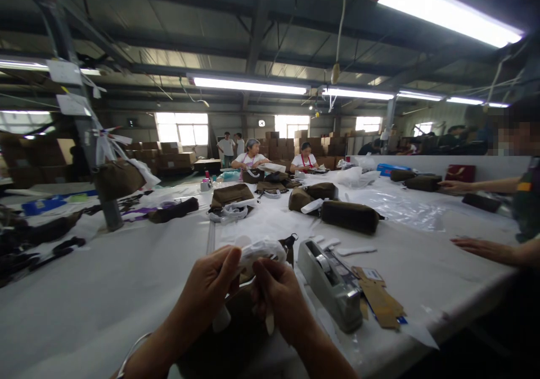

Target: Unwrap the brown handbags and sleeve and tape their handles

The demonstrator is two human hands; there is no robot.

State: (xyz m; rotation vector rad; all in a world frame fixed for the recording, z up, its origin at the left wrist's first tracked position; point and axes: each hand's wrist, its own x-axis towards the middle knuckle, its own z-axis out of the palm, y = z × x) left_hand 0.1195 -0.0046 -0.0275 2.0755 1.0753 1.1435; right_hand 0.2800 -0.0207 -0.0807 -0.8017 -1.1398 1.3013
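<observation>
A band wrapped in thin white material (264, 248), seemingly the handle of a dark brown bag (223, 342), is held up between my hands. My left hand (208, 280) grips its left part, thumb on top. My right hand (280, 292) pinches the wrapping at the right with thumb and fingers, close to the left thumb. Below the right fingers a narrow pale strip (269, 320) hangs down. The bag sits under my wrists at the table's near side, its lower part dark and hard to make out. A metal ring and dark strap end (291, 241) show just behind.
A grey tape dispenser (331, 283) stands right of my hands, beside brown cardboard pieces (379, 297). Dark bags (350, 216) lie across the white table (126, 289). A co-worker's hand (485, 249) rests at the right; a post (110, 213) rises at the left.
</observation>
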